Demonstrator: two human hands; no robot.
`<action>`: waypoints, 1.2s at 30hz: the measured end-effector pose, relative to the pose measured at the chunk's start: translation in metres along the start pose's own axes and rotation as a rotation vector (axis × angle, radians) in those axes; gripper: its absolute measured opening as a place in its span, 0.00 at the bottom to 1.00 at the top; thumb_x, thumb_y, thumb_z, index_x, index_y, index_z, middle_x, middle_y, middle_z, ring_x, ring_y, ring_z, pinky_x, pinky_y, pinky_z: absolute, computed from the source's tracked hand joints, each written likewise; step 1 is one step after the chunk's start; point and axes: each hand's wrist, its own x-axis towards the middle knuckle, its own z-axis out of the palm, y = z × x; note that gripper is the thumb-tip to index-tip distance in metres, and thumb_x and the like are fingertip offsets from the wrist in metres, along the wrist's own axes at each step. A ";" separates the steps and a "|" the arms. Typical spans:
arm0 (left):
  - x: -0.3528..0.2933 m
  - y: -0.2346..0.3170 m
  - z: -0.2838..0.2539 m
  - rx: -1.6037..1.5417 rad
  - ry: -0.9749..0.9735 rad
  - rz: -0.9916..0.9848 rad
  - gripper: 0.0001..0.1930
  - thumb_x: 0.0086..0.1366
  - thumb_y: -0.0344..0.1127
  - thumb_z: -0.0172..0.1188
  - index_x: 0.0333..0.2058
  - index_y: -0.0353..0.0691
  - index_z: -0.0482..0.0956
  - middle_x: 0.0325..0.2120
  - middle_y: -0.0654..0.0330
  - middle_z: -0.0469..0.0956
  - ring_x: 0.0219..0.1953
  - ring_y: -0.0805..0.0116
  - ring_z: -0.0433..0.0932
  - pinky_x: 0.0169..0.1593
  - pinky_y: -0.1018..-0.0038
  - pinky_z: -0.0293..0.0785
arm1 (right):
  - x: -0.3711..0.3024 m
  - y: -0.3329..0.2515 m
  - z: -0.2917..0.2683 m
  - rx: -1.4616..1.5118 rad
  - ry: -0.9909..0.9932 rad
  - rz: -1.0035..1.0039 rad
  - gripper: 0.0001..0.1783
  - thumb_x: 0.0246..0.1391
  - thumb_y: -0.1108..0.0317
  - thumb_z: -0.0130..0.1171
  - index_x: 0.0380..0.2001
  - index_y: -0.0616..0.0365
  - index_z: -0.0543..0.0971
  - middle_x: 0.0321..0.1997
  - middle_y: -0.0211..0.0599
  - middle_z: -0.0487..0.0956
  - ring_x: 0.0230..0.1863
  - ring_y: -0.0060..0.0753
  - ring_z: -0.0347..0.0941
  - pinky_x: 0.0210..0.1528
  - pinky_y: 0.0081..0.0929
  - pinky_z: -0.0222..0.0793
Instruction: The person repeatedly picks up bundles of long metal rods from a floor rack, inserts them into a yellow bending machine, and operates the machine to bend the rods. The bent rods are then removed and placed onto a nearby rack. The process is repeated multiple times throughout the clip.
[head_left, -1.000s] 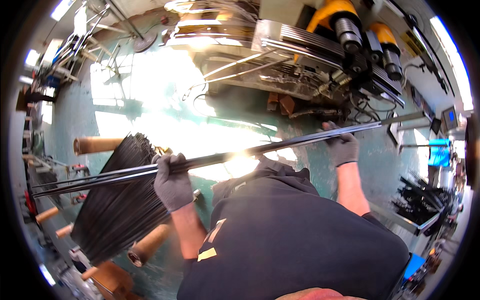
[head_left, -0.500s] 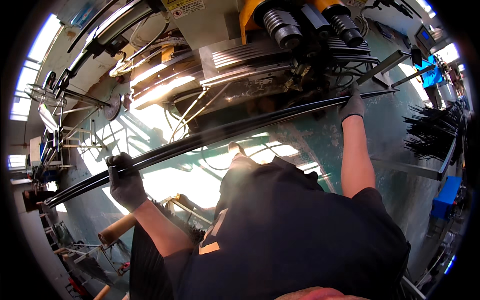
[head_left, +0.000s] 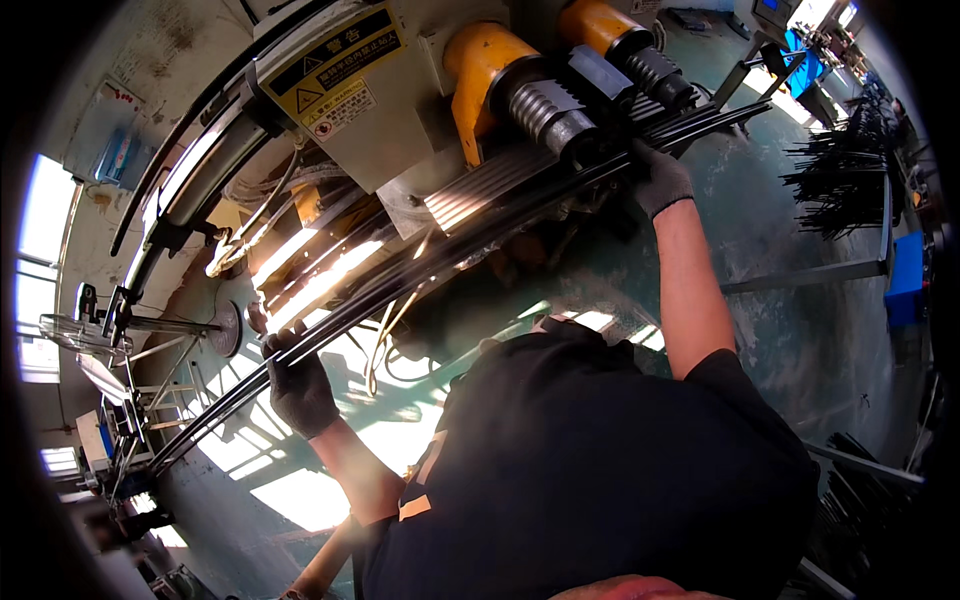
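Note:
Both my hands wear dark grey gloves and carry a bundle of long, thin black rods (head_left: 440, 257), which slants from lower left up to the right. My left hand (head_left: 302, 388) is closed round the bundle toward its left part. Near the right end, my right hand (head_left: 660, 178) grips it, its fingers partly hidden behind the rods and in shadow. The bundle passes in front of a machine (head_left: 400, 110) with orange housings (head_left: 482, 70) and ribbed dark cylinders (head_left: 550, 115). How many rods there are I cannot tell.
A rack at the right holds a stack of black rods (head_left: 835, 185), with a blue box (head_left: 906, 280) beside it. A round-based stand (head_left: 228, 328) is at the left. Cables (head_left: 385, 340) hang below the machine. Sunlight patches the green floor (head_left: 790, 350).
Both hands have brought the rods up and forward, nearer the machine's orange housings and ribbed cylinders. My view has shifted, so more of the machine shows. The grip stays closed.

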 end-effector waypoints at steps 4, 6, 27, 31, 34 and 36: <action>0.013 -0.004 -0.023 0.211 -0.066 0.056 0.17 0.74 0.35 0.55 0.57 0.34 0.73 0.50 0.56 0.81 0.58 0.58 0.77 0.73 0.52 0.59 | 0.029 0.002 -0.002 -0.025 -0.028 0.078 0.16 0.65 0.75 0.55 0.55 0.63 0.76 0.52 0.45 0.80 0.52 0.47 0.78 0.58 0.44 0.78; 0.018 -0.008 -0.022 0.216 -0.004 -0.010 0.15 0.74 0.36 0.56 0.54 0.35 0.74 0.47 0.55 0.81 0.56 0.58 0.77 0.72 0.53 0.62 | 0.064 0.007 -0.050 -0.317 -0.165 -0.070 0.17 0.64 0.76 0.54 0.55 0.63 0.76 0.52 0.44 0.80 0.52 0.47 0.78 0.57 0.43 0.78; 0.060 -0.152 0.022 0.517 0.325 -0.181 0.18 0.79 0.41 0.50 0.55 0.31 0.73 0.48 0.53 0.80 0.51 0.63 0.79 0.59 0.69 0.76 | 0.105 0.034 0.002 -0.623 0.289 -0.232 0.20 0.67 0.51 0.57 0.50 0.54 0.80 0.44 0.32 0.83 0.38 0.32 0.81 0.35 0.32 0.76; 0.053 -0.179 0.015 1.007 0.059 -0.138 0.14 0.77 0.28 0.49 0.55 0.30 0.75 0.48 0.55 0.80 0.51 0.70 0.78 0.57 0.77 0.74 | 0.126 0.045 -0.023 -1.123 0.234 -0.539 0.23 0.61 0.48 0.63 0.46 0.55 0.79 0.41 0.45 0.84 0.42 0.51 0.82 0.40 0.42 0.76; 0.057 -0.166 0.025 0.672 0.293 -0.061 0.14 0.76 0.30 0.50 0.55 0.29 0.76 0.50 0.53 0.81 0.54 0.66 0.78 0.59 0.71 0.75 | 0.111 0.043 0.002 -1.001 0.357 -0.554 0.21 0.60 0.53 0.61 0.41 0.63 0.82 0.39 0.45 0.84 0.40 0.42 0.81 0.40 0.39 0.76; 0.078 -0.123 -0.006 0.097 0.482 0.005 0.15 0.76 0.36 0.52 0.52 0.32 0.79 0.50 0.49 0.81 0.55 0.55 0.79 0.61 0.56 0.77 | 0.104 0.041 0.017 -0.845 0.419 -0.503 0.20 0.61 0.57 0.58 0.39 0.66 0.84 0.39 0.43 0.84 0.40 0.36 0.81 0.40 0.35 0.76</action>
